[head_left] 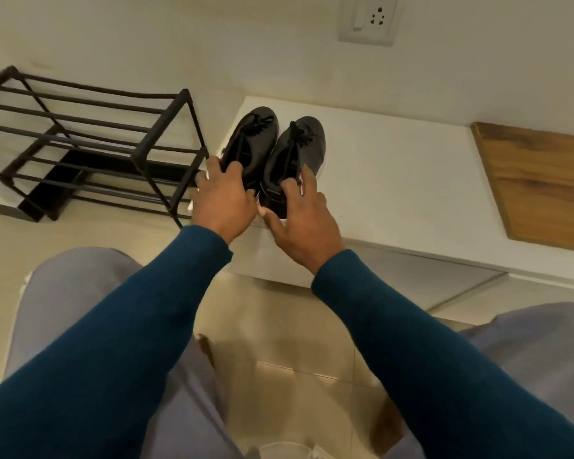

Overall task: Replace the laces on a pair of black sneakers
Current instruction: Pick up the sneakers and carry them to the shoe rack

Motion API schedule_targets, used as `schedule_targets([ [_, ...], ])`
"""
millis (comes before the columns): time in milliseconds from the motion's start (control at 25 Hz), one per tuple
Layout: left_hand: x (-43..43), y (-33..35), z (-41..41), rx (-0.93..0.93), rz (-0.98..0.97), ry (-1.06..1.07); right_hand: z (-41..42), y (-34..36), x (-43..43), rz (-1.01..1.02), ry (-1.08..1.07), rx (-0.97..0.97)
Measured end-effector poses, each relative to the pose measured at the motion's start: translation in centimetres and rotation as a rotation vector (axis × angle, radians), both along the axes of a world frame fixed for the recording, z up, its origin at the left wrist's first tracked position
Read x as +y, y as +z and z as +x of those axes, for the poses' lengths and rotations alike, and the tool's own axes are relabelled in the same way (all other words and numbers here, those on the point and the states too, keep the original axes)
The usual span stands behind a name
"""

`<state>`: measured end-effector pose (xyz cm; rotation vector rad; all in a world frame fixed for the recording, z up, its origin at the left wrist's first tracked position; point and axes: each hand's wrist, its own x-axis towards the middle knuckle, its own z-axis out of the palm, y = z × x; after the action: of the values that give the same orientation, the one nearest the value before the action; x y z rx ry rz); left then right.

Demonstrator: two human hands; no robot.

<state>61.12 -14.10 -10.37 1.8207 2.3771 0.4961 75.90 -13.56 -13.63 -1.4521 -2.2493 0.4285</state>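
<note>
Sitting on white ledge, 2 sneakers

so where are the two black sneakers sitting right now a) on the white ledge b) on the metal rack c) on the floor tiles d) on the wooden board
a: the left sneaker and right sneaker stand side by side on the white ledge, between the black rack and the wooden board.
</note>
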Motion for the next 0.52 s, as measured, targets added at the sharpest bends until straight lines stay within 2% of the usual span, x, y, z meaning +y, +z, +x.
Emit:
schedule_targets([
  [80, 3.0, -1.7, -0.3, -0.134, 0.037, -0.008, -1.2, -0.4, 3.6, 0.003, -0.096, -0.052],
  [160, 5.7, -2.3, -0.9, -0.188, 0.121, -0.022, -1.5, -0.2, 7.9, 0.008, -0.155, -0.120],
  [320, 8.2, -2.9, -0.6, -0.188, 0.197, 0.016, -0.9, -0.2, 12.2, -0.012, -0.126, -0.172],
  [440, 8.9, -2.3, -0.8, -0.191, 0.134, -0.009, -0.9, 0.4, 11.8, -0.074, -0.107, -0.183],
  [520, 9.9, -1.0, -1.3, -0.216, 0.003, -0.005, -1.2, 1.4, 11.6, -0.203, -0.091, -0.197],
])
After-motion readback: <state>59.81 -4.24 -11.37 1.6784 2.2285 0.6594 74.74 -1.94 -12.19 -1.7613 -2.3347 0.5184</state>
